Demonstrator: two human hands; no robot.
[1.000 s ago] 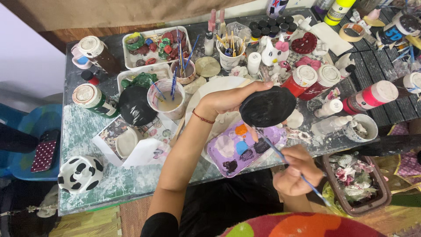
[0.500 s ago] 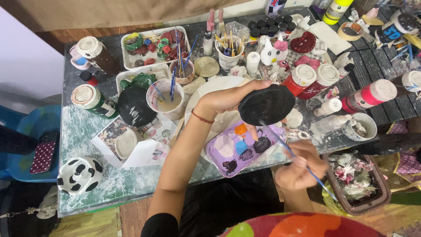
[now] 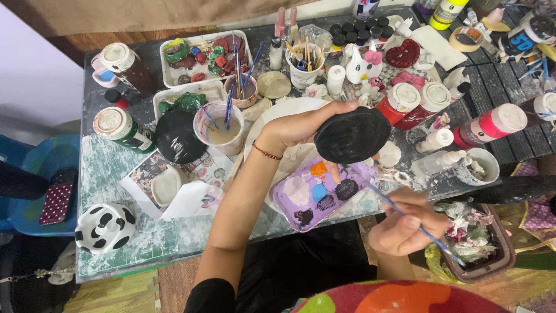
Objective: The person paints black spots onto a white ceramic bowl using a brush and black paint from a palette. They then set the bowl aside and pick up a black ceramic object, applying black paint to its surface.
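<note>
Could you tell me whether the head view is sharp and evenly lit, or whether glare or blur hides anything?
Head view: soft, even light, no hard shadows; faint sheen on the black oval piece in the left hand; right hand and thin blue brush slightly soft; edges of the frame bend a little from the wide lens.

head view | looks steeply down | near | over cluttered table (image 3: 116, 174)

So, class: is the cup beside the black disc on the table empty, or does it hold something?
Not empty. The cup stands upright, holding murky beige liquid with blue-handled brushes leaning in it, beside the black disc.
</note>
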